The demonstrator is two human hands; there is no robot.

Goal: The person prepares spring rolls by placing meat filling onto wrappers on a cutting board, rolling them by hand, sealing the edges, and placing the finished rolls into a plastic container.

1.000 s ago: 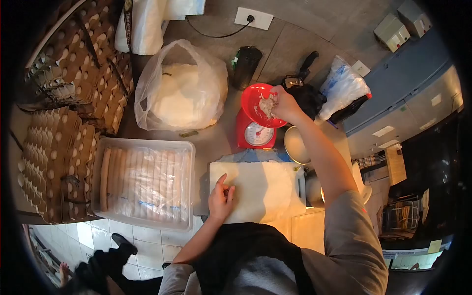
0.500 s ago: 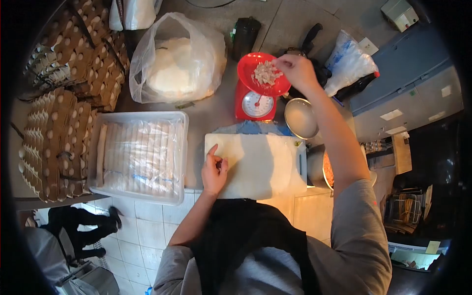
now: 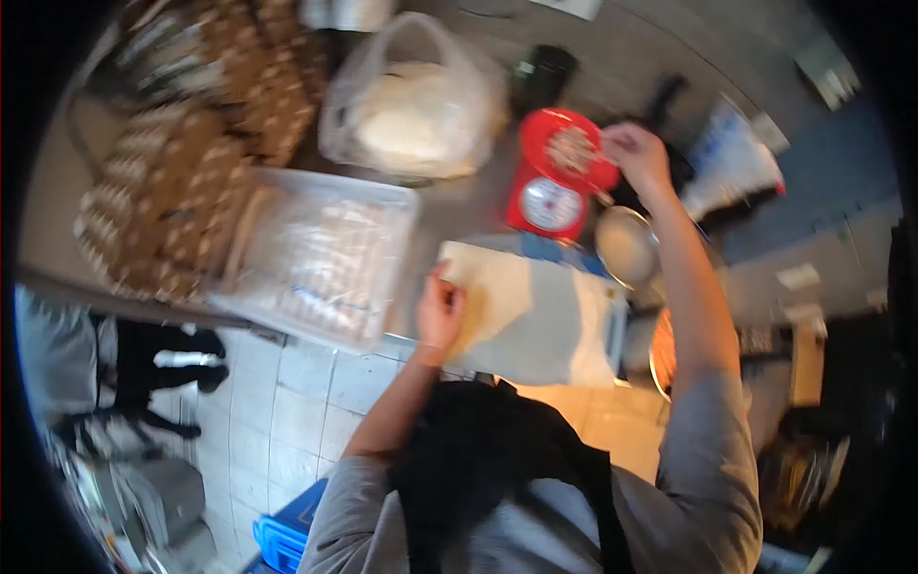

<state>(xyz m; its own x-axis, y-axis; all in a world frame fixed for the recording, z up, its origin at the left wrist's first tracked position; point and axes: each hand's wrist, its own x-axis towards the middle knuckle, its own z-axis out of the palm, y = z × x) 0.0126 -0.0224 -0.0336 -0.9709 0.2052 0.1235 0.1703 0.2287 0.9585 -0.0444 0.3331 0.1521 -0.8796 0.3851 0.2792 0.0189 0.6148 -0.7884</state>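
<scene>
My right hand (image 3: 636,158) is at the right rim of the red scale pan (image 3: 540,143), its fingertips pinched together. Whether anything is between them is blurred. Pale chopped filling, like minced meat, forms a small heap (image 3: 571,151) in the pan. Below the pan, the dial of the red kitchen scale (image 3: 552,204) faces me. My left hand (image 3: 440,311) is by the left edge of the white cutting board (image 3: 492,287), holding nothing visible, index finger stretched out and the others loosely bent. Brownish wet stains mark the board beside it.
A clear tub (image 3: 387,277) of wrapped pale rolls stands left, before stacked egg trays (image 3: 163,210). Behind is a plastic bag (image 3: 469,105) of pale food. A metal bowl (image 3: 626,247) sits right of the scale. Another person (image 3: 158,354) stands at lower left.
The view has swung, shifting the counter rightward and tilting it, with blur. My right hand has drawn from above the filling to the pan's right rim. My left hand stays by the board.
</scene>
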